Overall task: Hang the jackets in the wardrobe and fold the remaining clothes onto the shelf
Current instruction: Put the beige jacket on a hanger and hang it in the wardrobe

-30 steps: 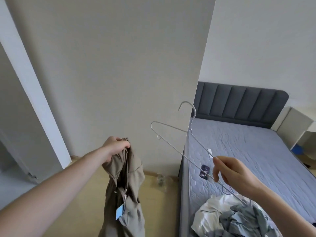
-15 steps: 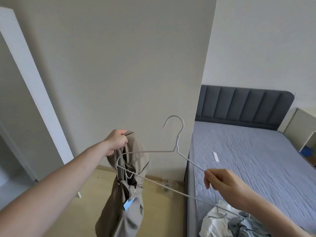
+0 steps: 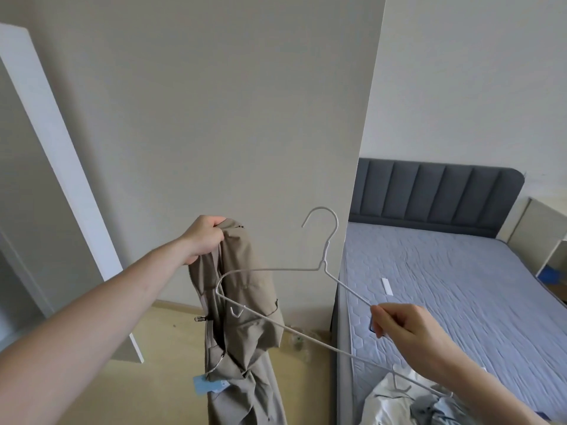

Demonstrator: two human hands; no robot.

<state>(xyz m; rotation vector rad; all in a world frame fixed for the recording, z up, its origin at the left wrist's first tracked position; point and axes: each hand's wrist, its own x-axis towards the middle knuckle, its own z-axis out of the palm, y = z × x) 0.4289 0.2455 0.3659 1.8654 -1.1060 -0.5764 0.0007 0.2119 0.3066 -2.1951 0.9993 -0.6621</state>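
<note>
Head view: my left hand clutches the jacket, my right hand pinches the hanger; bunched fabric may snag its tip.

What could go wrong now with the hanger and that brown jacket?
The left hand holds the tan jacket bunched at one spot, so the hanger might poke into a fold rather than the shoulder.

The right hand only pinches the thin wire near one end; that light grip could let the hanger twist or slip.

The jacket's lower part hangs toward the floor and may drag there.
</note>
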